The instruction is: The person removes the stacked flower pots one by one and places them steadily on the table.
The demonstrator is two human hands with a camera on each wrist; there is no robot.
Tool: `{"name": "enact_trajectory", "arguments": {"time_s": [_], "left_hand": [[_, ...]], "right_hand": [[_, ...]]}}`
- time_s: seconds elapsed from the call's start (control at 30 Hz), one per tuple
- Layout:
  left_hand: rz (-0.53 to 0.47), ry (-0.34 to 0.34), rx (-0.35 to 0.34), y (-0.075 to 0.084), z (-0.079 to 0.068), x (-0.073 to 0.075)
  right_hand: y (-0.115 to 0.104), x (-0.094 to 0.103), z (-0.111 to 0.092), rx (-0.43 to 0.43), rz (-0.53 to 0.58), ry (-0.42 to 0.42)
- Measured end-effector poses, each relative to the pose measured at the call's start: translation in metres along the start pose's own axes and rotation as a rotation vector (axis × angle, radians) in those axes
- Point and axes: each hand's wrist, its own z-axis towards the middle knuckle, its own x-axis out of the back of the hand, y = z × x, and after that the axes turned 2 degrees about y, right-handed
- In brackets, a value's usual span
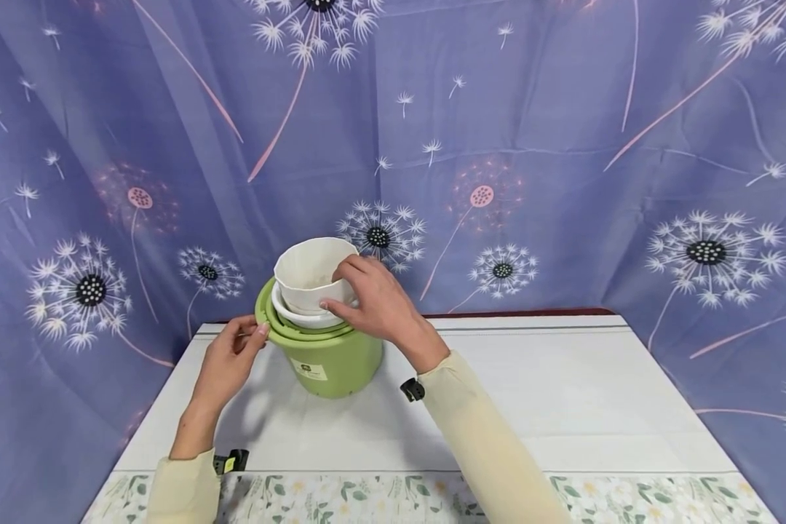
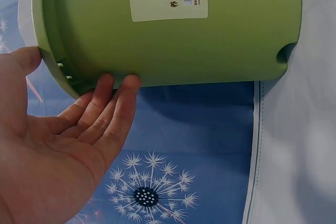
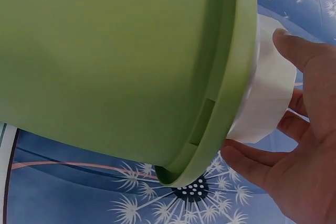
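A large green flowerpot [image 1: 347, 360] stands upright on the table, a pale label [image 2: 184, 1] on its side. Nested in it are a white round-rimmed pot [image 1: 292, 314] and, uppermost, a white faceted flowerpot [image 1: 301, 298] that rises well above the green rim. My right hand [image 1: 386, 302] grips the faceted pot by its right side, with fingers over the rim and thumb against the outer wall. At the left, my left hand [image 1: 225, 364] holds the green pot's rim, thumb on top and fingers underneath. The lower parts of the inner pots are hidden inside the green one.
A white cloth covers the table [image 1: 530, 386], with a floral strip [image 1: 367, 498] along the near edge. Purple-blue dandelion curtains [image 1: 550, 94] hang close behind and at both sides. Small black devices hang at both wrists.
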Motion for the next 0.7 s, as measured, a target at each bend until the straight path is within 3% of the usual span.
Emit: {"name": "enact_trajectory", "arguments": {"time_s": [0.7], "left_hand": [[-0.028,0.002,0.004,0.0028,-0.0005,0.0009]], "right_hand": [[0.0025,-0.004,0.0004,-0.015,0.023,0.049]]}}
